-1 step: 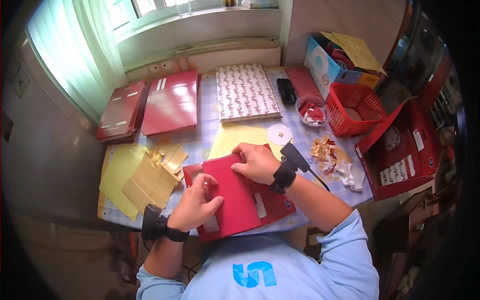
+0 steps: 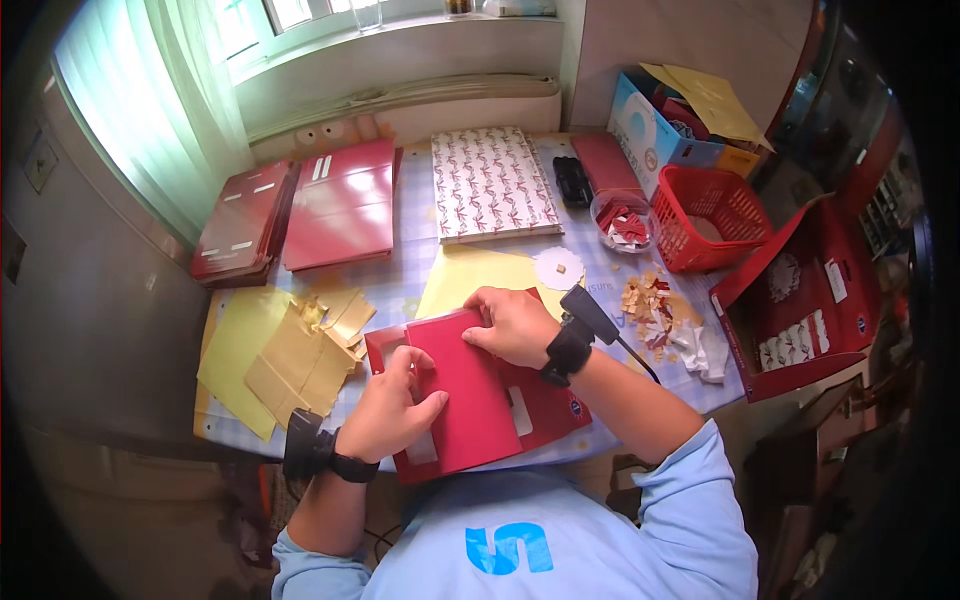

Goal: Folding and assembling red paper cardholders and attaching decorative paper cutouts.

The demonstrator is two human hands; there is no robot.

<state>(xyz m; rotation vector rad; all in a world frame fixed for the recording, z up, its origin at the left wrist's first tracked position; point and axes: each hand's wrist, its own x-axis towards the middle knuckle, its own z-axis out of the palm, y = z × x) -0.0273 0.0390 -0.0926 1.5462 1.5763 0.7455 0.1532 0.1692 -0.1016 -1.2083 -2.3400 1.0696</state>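
In front of me lies a folded bright red card panel (image 2: 463, 395), slightly tilted, over a darker red card sheet (image 2: 550, 408) with pale patches. My right hand (image 2: 515, 328) holds the panel's top edge, thumb on its face and fingers curled at the far side. At the panel's left edge is my left hand (image 2: 392, 412), thumb and forefinger apart and resting on the red surface; its other fingers are partly hidden. Black bands with small devices are strapped on both wrists, and a cable runs from the right one.
Red card stacks (image 2: 340, 205) stand back left, a patterned stack (image 2: 495, 185) back centre. Torn yellow card (image 2: 300, 360) lies left. On the right are a scrap tub (image 2: 626, 222), red basket (image 2: 690, 225), paper scraps (image 2: 655, 310), filled blue carton (image 2: 640, 130) and open red box (image 2: 790, 300).
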